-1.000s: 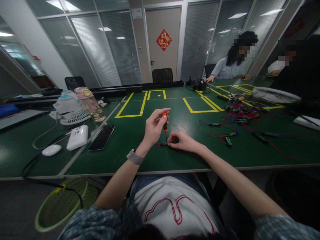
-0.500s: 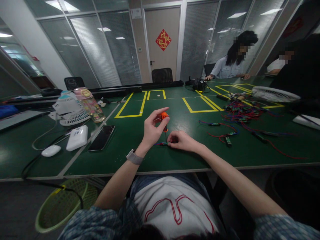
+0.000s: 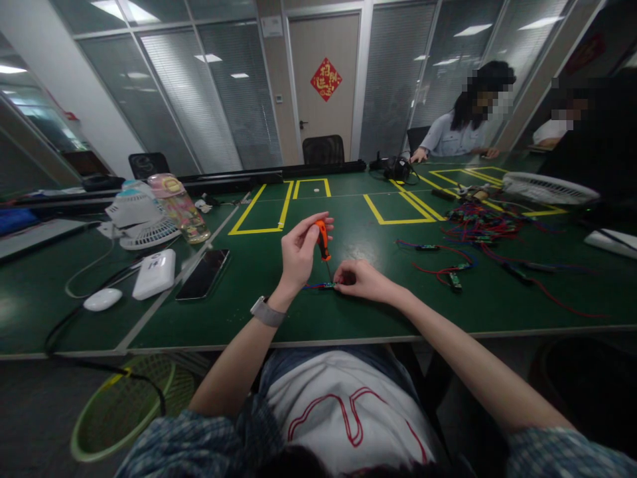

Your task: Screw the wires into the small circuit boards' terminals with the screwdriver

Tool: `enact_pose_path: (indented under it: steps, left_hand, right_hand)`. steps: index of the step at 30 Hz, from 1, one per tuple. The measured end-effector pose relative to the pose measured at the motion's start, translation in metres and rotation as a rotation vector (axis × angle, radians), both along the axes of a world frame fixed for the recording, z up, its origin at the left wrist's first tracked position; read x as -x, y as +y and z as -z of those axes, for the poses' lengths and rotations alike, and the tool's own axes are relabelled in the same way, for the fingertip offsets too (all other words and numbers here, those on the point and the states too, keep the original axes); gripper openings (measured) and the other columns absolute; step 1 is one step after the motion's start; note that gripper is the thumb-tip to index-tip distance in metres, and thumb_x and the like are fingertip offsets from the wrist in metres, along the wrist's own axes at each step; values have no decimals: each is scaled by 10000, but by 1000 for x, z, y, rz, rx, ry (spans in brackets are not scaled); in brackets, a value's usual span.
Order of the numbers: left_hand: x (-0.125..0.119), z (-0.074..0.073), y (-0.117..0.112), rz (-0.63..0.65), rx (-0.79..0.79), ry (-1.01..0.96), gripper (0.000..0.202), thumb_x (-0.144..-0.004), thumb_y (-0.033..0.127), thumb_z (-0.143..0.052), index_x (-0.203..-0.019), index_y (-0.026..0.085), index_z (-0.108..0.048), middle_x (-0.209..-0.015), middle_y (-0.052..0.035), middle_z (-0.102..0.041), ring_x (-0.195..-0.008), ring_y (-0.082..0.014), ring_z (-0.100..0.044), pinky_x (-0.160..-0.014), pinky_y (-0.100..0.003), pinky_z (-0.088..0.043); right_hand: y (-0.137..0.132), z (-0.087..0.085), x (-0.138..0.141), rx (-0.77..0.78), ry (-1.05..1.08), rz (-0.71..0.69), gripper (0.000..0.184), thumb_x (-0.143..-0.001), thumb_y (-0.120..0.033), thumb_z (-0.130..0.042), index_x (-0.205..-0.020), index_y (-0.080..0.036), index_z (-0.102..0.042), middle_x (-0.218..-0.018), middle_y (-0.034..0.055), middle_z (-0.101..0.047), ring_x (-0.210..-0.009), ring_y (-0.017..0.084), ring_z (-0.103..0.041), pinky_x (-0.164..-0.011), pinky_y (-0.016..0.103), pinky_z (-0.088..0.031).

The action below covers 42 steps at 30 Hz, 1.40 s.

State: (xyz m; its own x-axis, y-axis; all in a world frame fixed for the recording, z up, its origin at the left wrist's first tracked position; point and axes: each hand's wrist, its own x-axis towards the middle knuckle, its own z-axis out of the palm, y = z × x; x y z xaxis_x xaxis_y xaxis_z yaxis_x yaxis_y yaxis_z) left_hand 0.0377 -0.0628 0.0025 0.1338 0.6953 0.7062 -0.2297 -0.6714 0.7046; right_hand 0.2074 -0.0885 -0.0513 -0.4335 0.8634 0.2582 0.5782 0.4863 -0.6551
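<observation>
My left hand (image 3: 300,249) is closed around the orange and black handle of a screwdriver (image 3: 324,241). The screwdriver leans to the left at its top, and its thin shaft runs down to a small green circuit board (image 3: 327,285) lying on the table. Red and blue wires trail from the left end of that board. Low on the table, my right hand (image 3: 362,280) pinches the board's right end between thumb and fingers. The fingers hide that end of the board, and whether the screwdriver tip touches it is too small to tell.
Right of my hands lie loose wired boards (image 3: 454,281) and a tangled pile of them (image 3: 485,222). On the left are a phone (image 3: 203,275), a white power bank (image 3: 154,274), a mouse (image 3: 102,300), a bottle (image 3: 179,209) and a fan (image 3: 139,219). A person (image 3: 455,129) sits across the table.
The screwdriver has gone from nearly upright to leaning left at its top. My left hand has turned and shifted slightly left with it. My right hand and the board stay in place.
</observation>
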Motion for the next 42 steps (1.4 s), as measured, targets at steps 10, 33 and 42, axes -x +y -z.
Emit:
enact_pose_path:
  steps: [10, 33, 42]
  left_hand:
    - [0, -2, 1, -183, -116, 65, 75, -840, 223, -692, -912, 226, -716, -861, -11, -580, -750, -98, -583, -638, -198, -501]
    - [0, 0, 1, -238, -139, 101, 142, -886, 293, -648, -1004, 250, -714, -900, -25, -573, -789, -124, -570, -674, -230, -489]
    - [0, 3, 3, -137, -67, 102, 270, -951, 248, -508, -1175, 241, -659, -1022, -55, -638, -776, -118, -600, -673, -242, -505]
  right_hand:
    - [1, 2, -1, -16, 15, -11, 38, -740, -146, -686, -770, -146, -664, -668, -5, -610, -596, 115, -544, -576, 226, -423]
    - [0, 0, 0, 2, 8, -9, 49, -738, -140, -685, -775, -149, -655, -670, -9, -601, -602, 118, -543, -572, 228, -414]
    - [0, -1, 0, 12, 20, -17, 43, -747, -138, -678, -780, -142, -651, -680, -5, -601, -604, 116, -541, -572, 226, -414]
